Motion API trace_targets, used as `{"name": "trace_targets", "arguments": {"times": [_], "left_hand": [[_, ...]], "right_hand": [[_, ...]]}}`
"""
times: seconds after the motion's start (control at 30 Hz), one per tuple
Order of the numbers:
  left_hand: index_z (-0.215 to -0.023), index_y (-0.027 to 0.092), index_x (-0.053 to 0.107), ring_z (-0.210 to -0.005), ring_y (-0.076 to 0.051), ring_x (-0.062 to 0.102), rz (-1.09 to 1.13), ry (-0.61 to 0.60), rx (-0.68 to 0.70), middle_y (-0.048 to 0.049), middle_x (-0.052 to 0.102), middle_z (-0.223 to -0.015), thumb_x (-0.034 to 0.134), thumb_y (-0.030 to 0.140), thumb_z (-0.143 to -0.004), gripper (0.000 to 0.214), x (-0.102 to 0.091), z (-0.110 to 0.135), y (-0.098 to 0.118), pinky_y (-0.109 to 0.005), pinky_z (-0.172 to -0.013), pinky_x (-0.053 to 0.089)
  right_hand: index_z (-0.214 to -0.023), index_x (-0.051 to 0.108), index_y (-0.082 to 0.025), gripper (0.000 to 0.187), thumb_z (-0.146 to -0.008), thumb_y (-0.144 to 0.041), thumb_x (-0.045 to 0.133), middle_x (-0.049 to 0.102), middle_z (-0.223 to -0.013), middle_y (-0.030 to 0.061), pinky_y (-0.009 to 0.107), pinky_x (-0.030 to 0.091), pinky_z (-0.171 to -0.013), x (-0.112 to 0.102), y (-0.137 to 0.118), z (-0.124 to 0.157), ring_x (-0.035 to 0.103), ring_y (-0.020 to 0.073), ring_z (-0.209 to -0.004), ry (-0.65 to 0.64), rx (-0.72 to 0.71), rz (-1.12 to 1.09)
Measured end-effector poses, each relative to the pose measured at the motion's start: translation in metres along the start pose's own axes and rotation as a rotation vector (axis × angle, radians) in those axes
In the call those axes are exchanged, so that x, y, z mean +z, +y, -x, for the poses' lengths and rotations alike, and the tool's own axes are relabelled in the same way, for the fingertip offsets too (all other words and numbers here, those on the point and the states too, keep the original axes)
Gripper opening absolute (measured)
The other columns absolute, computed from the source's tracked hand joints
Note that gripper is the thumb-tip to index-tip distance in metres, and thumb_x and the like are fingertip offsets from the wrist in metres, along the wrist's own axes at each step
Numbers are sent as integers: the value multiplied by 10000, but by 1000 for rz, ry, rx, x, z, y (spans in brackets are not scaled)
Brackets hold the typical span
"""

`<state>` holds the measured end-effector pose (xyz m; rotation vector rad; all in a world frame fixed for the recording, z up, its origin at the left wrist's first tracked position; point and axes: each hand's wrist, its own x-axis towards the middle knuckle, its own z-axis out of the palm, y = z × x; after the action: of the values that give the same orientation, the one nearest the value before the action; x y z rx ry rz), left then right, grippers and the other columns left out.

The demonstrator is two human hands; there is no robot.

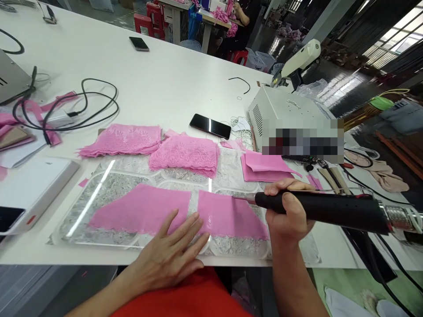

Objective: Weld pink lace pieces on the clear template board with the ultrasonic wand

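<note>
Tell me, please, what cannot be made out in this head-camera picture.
In the head view:
Grey box: front partly hidden by pixelation.
Black tool in the right hand: far end cut off by the right edge.
Its contact with the right pink piece: tip too small to tell.
Left pink piece: part of its lower edge hidden by the left hand.
Co-worker: head cut off by the top edge.

Below centre, a left pink fabric piece and a right pink piece lie flat, scalloped below, narrowly apart. At right, a nearly level black tool points its metal tip left, over the right pink piece's upper edge.
</note>
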<state>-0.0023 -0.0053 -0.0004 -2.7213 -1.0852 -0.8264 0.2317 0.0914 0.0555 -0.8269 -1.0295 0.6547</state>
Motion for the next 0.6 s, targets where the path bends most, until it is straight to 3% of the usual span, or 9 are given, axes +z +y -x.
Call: {"name": "trace_targets", "arguments": {"times": [0.37, 0.6], "left_hand": [[-1229, 172, 601, -1333, -263, 455, 4, -14, 5, -100, 639, -1266, 551, 451, -936, 408, 1, 4, 0, -553, -1188, 122], [-1223, 151, 603, -1322, -272, 463, 8, -10, 14, -123, 638, -1258, 525, 428, -953, 394, 0, 4, 0, -560, -1182, 122]], "right_hand": [[-798, 556, -197, 118, -688, -179, 595, 536, -755, -21, 296, 480, -574, 20, -2, 6, 530, 101, -587, -75, 20, -57], [-795, 561, -191, 117, -686, -180, 605, 533, -762, -19, 289, 473, -576, 23, 1, 7, 531, 97, -587, -82, 35, -78]]}}
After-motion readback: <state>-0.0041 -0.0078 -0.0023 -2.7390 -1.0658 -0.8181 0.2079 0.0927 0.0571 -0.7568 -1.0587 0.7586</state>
